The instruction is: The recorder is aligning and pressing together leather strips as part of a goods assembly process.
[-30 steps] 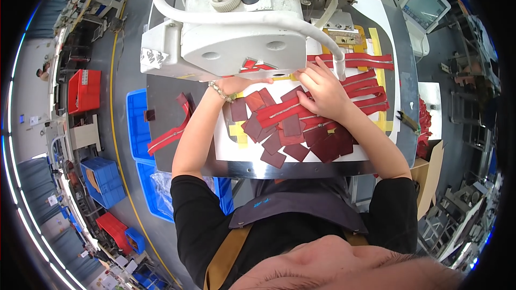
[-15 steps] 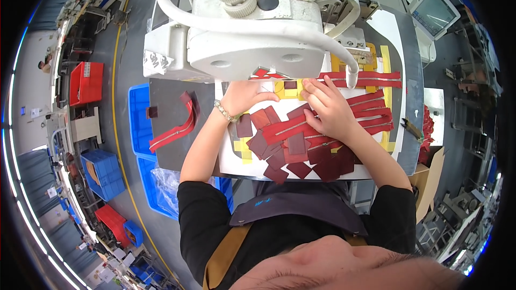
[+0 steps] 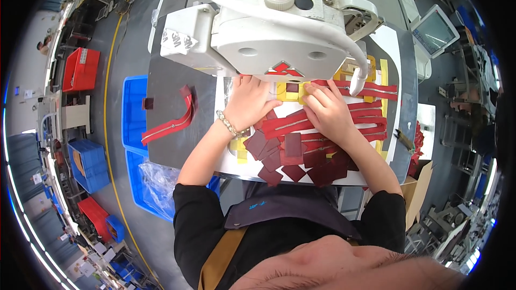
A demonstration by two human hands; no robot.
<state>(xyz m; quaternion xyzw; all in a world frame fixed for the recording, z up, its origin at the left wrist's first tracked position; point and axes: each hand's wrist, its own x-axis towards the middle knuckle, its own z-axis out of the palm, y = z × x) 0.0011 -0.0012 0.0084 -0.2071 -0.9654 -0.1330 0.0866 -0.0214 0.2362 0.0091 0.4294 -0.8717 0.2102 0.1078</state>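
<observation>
My left hand (image 3: pixel 248 100), a beaded bracelet on its wrist, lies flat with thumb apart beneath the front of a white sewing machine head (image 3: pixel 285 37); its fingertips are partly hidden there. Beside it sits a yellow plate (image 3: pixel 292 92) with a small dark red patch (image 3: pixel 293 87) in its opening. Fingers of my right hand (image 3: pixel 328 110) are bent and pressed on the end of a red zipper (image 3: pixel 371 90) at the plate's right side. Below both hands lie more red zippers (image 3: pixel 290 122) and a loose heap of dark red patches (image 3: pixel 293 147).
Another red zipper (image 3: pixel 174 123) lies on the grey table (image 3: pixel 166 156) at left. Blue bins (image 3: pixel 134 113) stand beyond the table's left edge, one with clear plastic (image 3: pixel 158 182). At right are thread snips (image 3: pixel 404 139), a cardboard box (image 3: pixel 419 188) and a screen (image 3: pixel 435 31).
The view has shifted, so the machine head appears farther right. My left hand's thumb has drawn back from the yellow plate. My right hand's fingers have drawn closer together at the zipper end.
</observation>
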